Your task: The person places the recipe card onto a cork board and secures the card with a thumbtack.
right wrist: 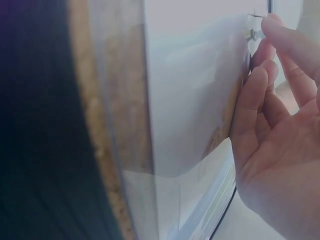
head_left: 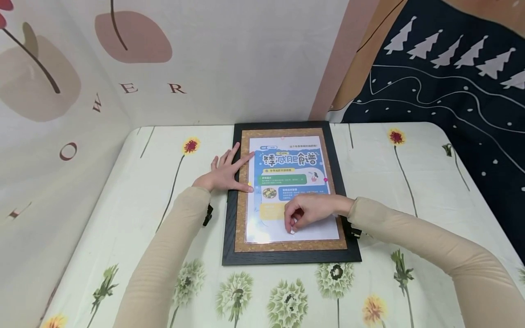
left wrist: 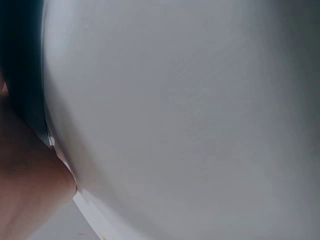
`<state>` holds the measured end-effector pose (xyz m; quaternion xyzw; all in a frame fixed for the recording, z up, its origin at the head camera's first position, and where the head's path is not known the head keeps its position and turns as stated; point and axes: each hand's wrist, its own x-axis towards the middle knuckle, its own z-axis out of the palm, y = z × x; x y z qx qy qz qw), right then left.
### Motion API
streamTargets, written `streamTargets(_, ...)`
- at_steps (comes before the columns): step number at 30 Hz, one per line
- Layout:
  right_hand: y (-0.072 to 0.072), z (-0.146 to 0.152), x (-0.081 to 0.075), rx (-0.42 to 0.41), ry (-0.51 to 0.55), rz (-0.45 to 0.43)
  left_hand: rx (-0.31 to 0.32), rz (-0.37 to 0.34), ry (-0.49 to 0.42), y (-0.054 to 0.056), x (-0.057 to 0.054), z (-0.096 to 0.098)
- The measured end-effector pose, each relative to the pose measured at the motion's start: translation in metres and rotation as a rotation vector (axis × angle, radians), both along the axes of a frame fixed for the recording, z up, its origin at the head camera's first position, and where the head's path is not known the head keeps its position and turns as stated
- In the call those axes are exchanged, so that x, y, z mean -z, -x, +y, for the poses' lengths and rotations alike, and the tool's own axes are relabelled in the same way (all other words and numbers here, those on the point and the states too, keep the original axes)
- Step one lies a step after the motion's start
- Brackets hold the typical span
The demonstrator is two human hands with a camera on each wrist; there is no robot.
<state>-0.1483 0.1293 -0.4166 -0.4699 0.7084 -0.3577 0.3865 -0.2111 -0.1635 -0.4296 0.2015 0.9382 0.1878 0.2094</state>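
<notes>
A cork board [head_left: 295,246] in a black frame lies on the table, bearing a printed poster [head_left: 266,230] with Chinese lettering. My left hand [head_left: 224,175] rests with spread fingers across the board's left side, thumb and forefinger reaching onto the poster's edge. Over the poster's lower middle, my right hand [head_left: 310,207] pinches a small white push pin [head_left: 292,232] between thumb and fingertips. Its thin metal needle [right wrist: 254,15] shows in the right wrist view. The left wrist view gives only part of the left hand [left wrist: 35,185] beside a blurred pale surface.
Pins stand at the poster's edges: a pink one [head_left: 282,138] at top, a magenta one [head_left: 326,179] at right, a yellow one [head_left: 249,184] at left. A flowered cloth [head_left: 184,182] covers the table. Printed curtains [head_left: 246,59] hang behind it.
</notes>
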Motion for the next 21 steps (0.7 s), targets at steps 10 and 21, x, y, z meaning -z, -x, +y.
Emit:
streamTargets(10,-0.0009,-0.0017,-0.0017,0.017,-0.021,0.048,0.002,0.003,0.006,-0.0005,-0.0012,0.0006)
streamTargets(21,0.0002,-0.0030,-0.0019,0.008,-0.047,0.067,0.004,0.009,-0.002,-0.0005,0.0008,0.0005)
